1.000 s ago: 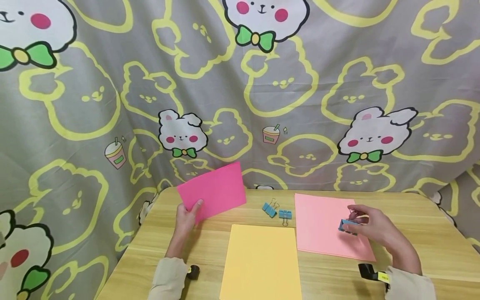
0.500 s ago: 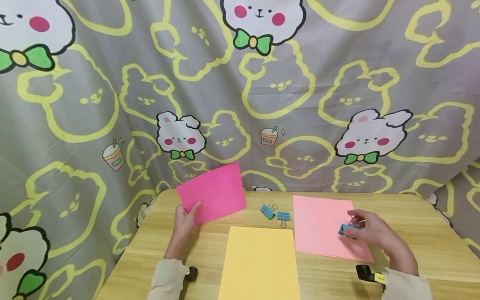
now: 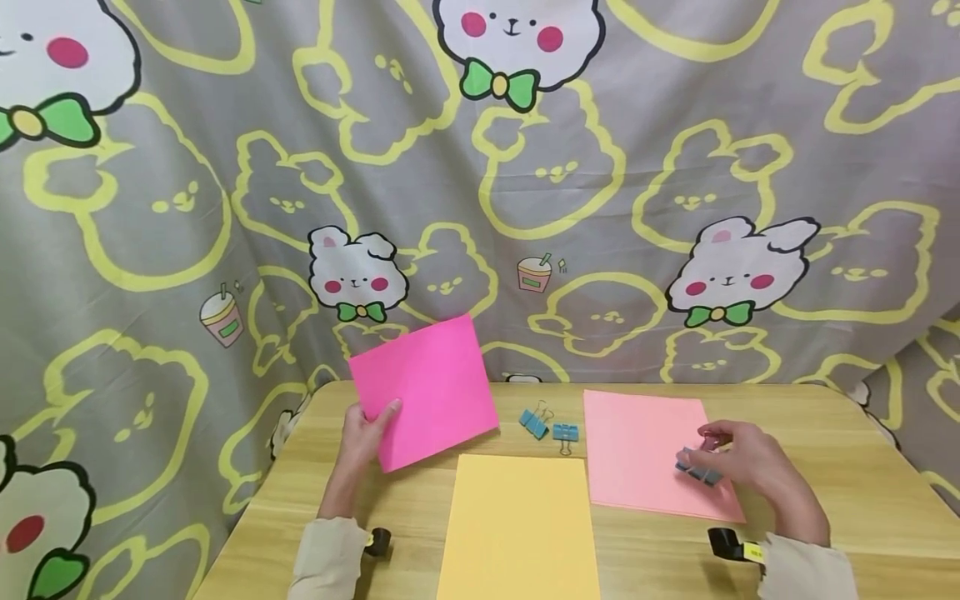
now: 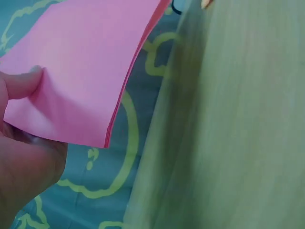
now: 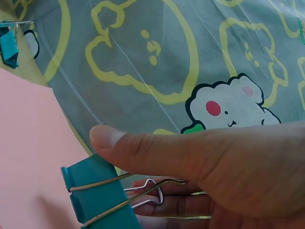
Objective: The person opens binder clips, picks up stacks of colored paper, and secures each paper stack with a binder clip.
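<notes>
My left hand (image 3: 363, 437) grips a thin stack of hot pink paper (image 3: 429, 392) by its lower left corner, thumb on the front face. The stack is raised off the table and tilted; in the left wrist view its sheets (image 4: 81, 62) show a layered edge. Over the light pink paper (image 3: 633, 450) at the right, my right hand (image 3: 752, 460) holds a blue binder clip (image 3: 697, 468) between thumb and fingers. In the right wrist view, the clip (image 5: 97, 191) has both wire handles lying toward the palm.
Two more blue binder clips (image 3: 535, 422) lie at the back, left of the light pink paper. Yellow paper (image 3: 521, 529) lies at the front middle of the wooden table (image 3: 420, 517). A patterned curtain (image 3: 450, 183) hangs behind the table.
The hot pink stack has tipped so that more of its front face shows, and its lower edge sits lower. The clip in my right hand has turned slightly above the light pink paper.
</notes>
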Action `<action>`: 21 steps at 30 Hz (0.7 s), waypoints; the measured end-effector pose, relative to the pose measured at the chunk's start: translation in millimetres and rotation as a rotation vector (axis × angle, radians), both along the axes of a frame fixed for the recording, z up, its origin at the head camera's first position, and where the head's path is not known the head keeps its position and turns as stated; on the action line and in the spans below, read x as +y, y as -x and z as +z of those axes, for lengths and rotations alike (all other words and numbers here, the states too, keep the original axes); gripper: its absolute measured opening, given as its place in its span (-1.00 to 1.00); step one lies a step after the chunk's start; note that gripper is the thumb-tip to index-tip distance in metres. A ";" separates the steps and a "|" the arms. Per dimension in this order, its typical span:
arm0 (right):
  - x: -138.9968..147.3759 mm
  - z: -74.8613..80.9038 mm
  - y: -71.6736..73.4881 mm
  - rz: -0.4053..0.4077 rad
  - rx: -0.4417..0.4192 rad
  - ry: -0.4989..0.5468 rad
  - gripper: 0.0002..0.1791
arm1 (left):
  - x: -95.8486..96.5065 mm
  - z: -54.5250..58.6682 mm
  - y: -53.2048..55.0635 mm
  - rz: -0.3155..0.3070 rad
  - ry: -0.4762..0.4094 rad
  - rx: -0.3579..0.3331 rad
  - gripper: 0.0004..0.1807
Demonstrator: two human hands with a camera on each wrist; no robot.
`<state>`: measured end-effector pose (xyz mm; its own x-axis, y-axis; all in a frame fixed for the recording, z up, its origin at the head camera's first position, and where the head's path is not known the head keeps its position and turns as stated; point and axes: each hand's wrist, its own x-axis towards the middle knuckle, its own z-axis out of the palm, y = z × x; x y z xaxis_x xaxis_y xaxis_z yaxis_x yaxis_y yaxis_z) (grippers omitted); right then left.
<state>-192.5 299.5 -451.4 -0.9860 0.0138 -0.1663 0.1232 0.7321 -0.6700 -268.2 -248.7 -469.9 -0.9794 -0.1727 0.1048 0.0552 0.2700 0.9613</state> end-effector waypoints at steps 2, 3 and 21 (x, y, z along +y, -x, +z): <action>-0.4 0.4 1.6 -0.009 -0.003 -0.001 -0.08 | 0.9 2.7 1.1 -0.026 -0.015 -0.003 -0.72; -0.6 0.6 2.1 -0.018 -0.006 0.000 -0.05 | 1.6 4.3 1.7 -0.037 -0.021 -0.001 -0.72; 4.1 -1.9 -0.6 0.008 -0.077 0.145 -0.19 | 18.2 4.0 3.7 -0.151 -0.113 0.004 -0.76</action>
